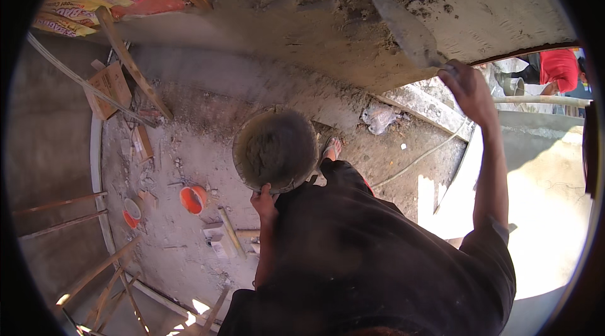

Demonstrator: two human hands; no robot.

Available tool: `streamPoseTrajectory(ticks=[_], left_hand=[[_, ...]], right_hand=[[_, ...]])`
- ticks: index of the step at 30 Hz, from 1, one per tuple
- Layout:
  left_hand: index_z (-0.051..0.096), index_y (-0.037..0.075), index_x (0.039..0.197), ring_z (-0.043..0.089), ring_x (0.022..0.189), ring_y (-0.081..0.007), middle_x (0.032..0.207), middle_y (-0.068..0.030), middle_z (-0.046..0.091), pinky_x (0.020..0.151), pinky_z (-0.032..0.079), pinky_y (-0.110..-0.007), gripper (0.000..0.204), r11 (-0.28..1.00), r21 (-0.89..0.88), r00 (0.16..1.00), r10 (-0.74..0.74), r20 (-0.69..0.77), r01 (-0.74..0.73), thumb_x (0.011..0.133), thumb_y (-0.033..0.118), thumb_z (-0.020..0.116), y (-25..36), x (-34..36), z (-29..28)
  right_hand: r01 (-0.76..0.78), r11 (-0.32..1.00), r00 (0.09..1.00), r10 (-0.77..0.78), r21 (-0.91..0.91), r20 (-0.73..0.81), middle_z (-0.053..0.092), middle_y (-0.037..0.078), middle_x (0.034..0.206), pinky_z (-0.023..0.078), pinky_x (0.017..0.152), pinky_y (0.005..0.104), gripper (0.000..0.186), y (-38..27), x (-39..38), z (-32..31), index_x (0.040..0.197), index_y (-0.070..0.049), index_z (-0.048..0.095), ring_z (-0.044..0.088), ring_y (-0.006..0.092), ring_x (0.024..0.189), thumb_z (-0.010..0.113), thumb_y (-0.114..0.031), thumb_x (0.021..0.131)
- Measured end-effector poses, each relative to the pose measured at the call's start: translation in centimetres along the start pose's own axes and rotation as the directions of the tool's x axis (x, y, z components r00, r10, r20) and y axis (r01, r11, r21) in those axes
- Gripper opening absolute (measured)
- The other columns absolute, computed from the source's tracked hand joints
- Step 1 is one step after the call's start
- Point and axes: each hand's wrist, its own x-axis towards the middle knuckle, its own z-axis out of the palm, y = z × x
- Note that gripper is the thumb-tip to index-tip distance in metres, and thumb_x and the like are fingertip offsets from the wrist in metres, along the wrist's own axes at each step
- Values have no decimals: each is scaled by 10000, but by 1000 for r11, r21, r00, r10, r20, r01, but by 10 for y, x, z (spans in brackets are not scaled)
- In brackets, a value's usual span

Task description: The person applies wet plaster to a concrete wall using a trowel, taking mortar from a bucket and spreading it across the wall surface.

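Observation:
My left hand (265, 201) grips the near rim of a round bucket (239, 161) that has grey wet mortar (270, 154) inside it. Up at the right, my right hand (467, 87) is closed around the handle of a trowel (413, 35). The trowel's pointed metal blade lies against or very close to the plastered wall (504, 15); I cannot tell whether it touches. Rough, darker mortar covers the wall's upper middle, while smoother plaster shows to the right of the blade.
An orange bucket (193, 199), cardboard boxes (110, 89) and wooden poles (131, 62) stand about at the left. A plastic bag (378, 117) lies at the wall's foot. Beyond the opening at right, a person in red (559, 68) is partly visible. A cable (419, 161) crosses the floor.

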Motion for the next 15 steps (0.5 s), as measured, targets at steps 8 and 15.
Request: streamPoseTrajectory(ticks=[8,15], left_hand=[[595,40,1222,668,949,-220,1108,-84,653,771,595,-381,380,996,85,1000,-26,13,25,845,55,635,1,-23,14],[570,33,1254,655,990,-230,1155,-92,634,793,591,-386,420,978,195,996,-62,-60,72,842,65,645,4,-30,10]], right_hand=[[-252,968,967,252,-10,-35,636,231,1042,518,739,543,343,76,12,251,1155,-46,523,642,456,885,621,-267,912],[-317,948,945,317,12,-84,685,195,1000,517,729,518,354,125,18,207,1161,-85,566,662,417,862,640,-307,895]])
